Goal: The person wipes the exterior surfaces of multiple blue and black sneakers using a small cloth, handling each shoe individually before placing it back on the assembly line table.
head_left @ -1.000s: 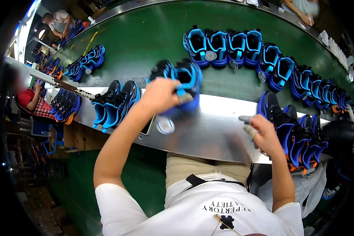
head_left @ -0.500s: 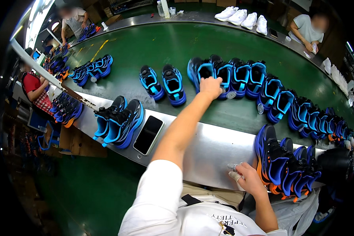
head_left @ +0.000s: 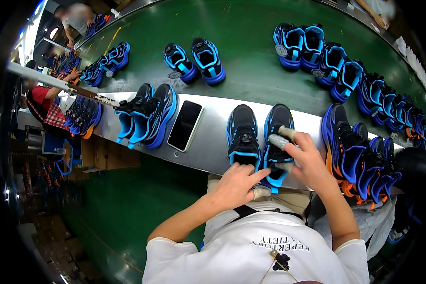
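A pair of black-and-blue sneakers (head_left: 260,137) stands at the near edge of the steel bench (head_left: 213,142). The right hand (head_left: 307,158) grasps the right shoe; the left hand (head_left: 236,184), loosely curled, touches its heel. Handling seems only begun.

Both forearms reach forward from the lower edge. The left hand (head_left: 237,185) curls loosely, index finger pointing right. The right hand (head_left: 306,160) bends inward, taped fingertips (head_left: 280,141) pinched together.

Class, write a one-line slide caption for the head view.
Both hands, left and right, work on a pair of black-and-blue shoes on a steel ledge beside a green belt and a phone.
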